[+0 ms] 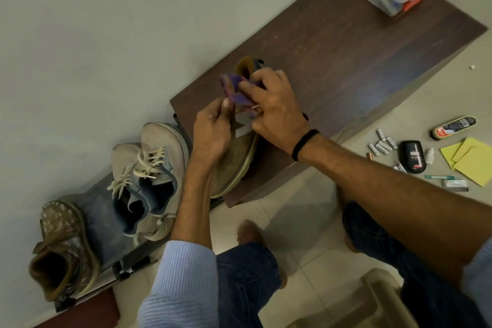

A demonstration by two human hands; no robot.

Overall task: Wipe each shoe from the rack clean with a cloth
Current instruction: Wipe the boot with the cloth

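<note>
Lying on the dark surface (346, 61) frees both hands, so the brown shoe (234, 165) sits toe-nearest under the purple cloth (233, 88). The left hand (211, 130) pinches the cloth's edge, and the right hand (277, 109) curls its fingers round it, probably refolding a clean face.

A plain pale wall (106, 21) meets a dark wooden cabinet (346, 56) on beige floor tiles (306, 221).

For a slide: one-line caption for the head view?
Left hand and right hand hold a purple cloth against a brown shoe on a dark bench.
</note>
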